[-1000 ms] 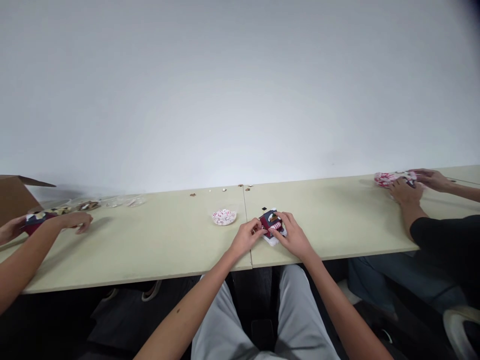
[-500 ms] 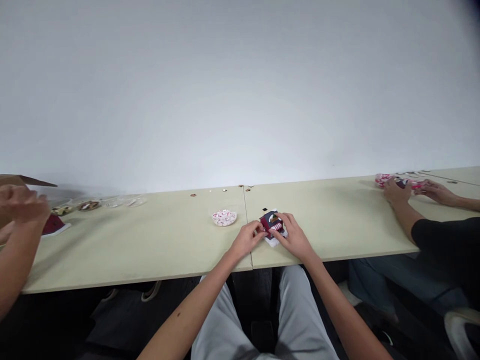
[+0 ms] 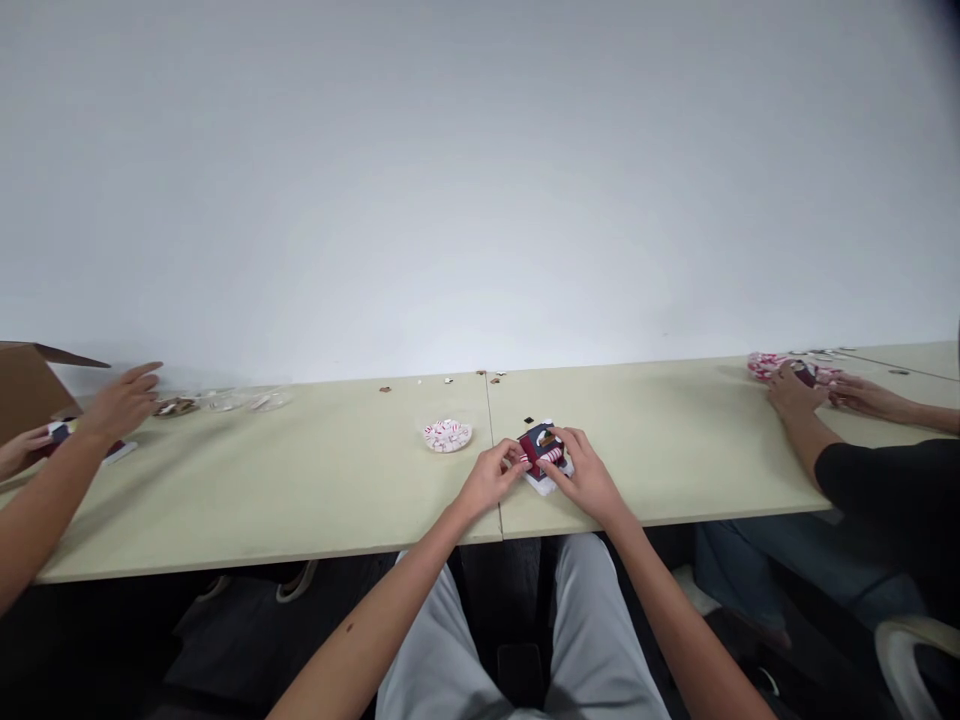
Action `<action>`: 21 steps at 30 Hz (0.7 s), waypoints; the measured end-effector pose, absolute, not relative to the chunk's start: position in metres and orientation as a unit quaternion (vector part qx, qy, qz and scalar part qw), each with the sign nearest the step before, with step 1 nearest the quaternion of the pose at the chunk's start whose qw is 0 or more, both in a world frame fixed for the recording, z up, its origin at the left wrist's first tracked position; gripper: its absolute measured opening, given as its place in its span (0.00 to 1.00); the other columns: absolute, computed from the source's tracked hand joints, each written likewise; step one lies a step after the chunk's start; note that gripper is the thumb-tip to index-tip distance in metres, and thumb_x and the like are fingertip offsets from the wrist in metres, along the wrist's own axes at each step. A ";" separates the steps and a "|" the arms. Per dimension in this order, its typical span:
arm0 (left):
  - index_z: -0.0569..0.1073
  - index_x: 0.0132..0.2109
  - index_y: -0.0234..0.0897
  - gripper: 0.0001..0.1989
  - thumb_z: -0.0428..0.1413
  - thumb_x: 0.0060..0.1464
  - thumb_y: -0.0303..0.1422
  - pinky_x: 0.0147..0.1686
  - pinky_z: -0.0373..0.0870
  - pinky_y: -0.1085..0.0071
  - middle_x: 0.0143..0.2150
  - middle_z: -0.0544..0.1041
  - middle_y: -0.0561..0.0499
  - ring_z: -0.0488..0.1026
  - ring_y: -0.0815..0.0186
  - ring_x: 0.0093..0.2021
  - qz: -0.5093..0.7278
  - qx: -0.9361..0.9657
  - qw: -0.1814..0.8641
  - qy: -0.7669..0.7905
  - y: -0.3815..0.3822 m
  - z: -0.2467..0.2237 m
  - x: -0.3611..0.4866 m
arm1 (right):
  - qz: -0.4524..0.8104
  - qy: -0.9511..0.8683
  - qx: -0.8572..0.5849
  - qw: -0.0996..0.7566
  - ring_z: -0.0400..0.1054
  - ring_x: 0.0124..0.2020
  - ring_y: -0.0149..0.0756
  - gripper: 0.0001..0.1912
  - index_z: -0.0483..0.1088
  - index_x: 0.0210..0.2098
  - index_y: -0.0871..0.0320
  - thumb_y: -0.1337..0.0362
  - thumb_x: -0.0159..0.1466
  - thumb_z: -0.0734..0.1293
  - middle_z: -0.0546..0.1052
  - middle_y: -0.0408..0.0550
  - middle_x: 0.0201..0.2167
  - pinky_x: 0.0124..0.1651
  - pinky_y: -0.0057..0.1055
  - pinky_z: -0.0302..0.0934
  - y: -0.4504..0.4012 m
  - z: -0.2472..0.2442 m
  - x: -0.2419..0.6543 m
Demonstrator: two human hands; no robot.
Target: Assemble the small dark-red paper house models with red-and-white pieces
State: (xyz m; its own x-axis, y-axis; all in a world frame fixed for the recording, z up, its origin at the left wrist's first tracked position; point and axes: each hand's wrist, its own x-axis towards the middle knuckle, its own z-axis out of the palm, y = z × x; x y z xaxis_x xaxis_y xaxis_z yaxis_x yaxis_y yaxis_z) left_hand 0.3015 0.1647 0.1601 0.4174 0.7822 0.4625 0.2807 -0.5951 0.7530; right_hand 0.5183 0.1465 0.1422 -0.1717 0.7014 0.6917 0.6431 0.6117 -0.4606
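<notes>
A small dark red and navy piece with a house-like shape (image 3: 532, 447) sits on a white base (image 3: 543, 486) on the table. My right hand (image 3: 592, 476) curls round its right side, thumb and fingers gripping it. A red-and-white striped strip (image 3: 551, 456) shows beside the right thumb. My left hand (image 3: 489, 480) is closed in a pinch at the left side, on a small red-and-white striped piece (image 3: 524, 459) partly hidden by the fingertips. Just left of the hands, a clear bag (image 3: 448, 435) holds several similar striped pieces.
A small black piece (image 3: 529, 420) lies just beyond the house. Small brown and white bits (image 3: 495, 380) lie along the table's (image 3: 337, 480) back edge. At left, a co-worker's hand (image 3: 124, 402) is near a cardboard box (image 3: 30, 390); another person's hands (image 3: 795, 388) work at right.
My hands stay at the house, and the striped piece at my left fingertips shows more clearly. The left co-worker's hand has moved right, over the table's back edge.
</notes>
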 end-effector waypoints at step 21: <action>0.69 0.38 0.37 0.14 0.59 0.58 0.44 0.35 0.65 0.72 0.34 0.73 0.54 0.69 0.67 0.35 0.441 0.767 0.294 0.362 0.164 0.167 0.305 | 0.050 -0.769 -0.432 0.467 0.67 0.59 0.48 0.27 0.59 0.64 0.49 0.51 0.69 0.64 0.66 0.55 0.58 0.60 0.47 0.67 0.145 0.146 0.517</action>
